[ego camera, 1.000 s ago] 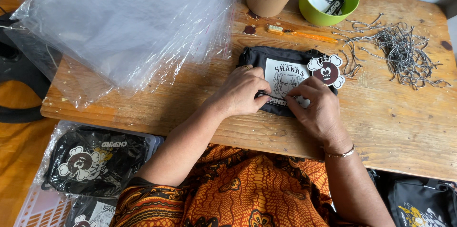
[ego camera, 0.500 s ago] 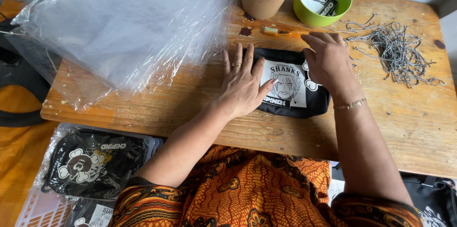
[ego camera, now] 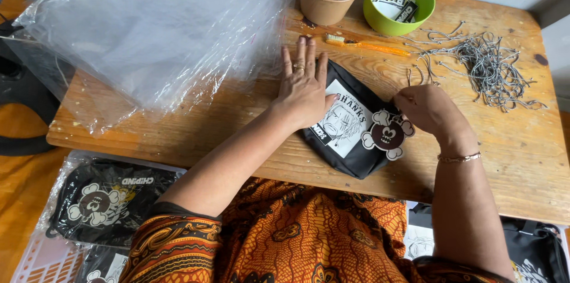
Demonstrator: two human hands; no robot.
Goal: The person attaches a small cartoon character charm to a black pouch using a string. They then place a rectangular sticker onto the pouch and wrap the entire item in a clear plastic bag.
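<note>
While the left hand (ego camera: 304,89) lay flat with fingers spread and empty, pressing the upper corner of a black pouch (ego camera: 350,125), two containers stood just beyond its fingertips: a tan paper cup (ego camera: 325,5) packed with round skull-shaped paper tags, and to the right of it a green bowl (ego camera: 399,2) holding small black-and-white labels. An orange toothbrush (ego camera: 367,46) lay between those containers and the hands. The left forearm ran diagonally up from the body, wrist straight, a ring on one finger. The right hand (ego camera: 428,109) was curled at the pouch's right edge, its fingertips pinching the top of a skull-and-bones tag (ego camera: 387,134) that rested on the pouch; a thin bracelet circled that wrist. The pouch lay on the wooden tabletop (ego camera: 504,158) between both hands, its long axis slanting from under the left palm down toward the near edge, white printed panel facing up. Beyond the right hand sprawled a tangle of ball chains (ego camera: 482,69). Left of the left hand spread a heap of clear plastic bags (ego camera: 154,33).
</note>
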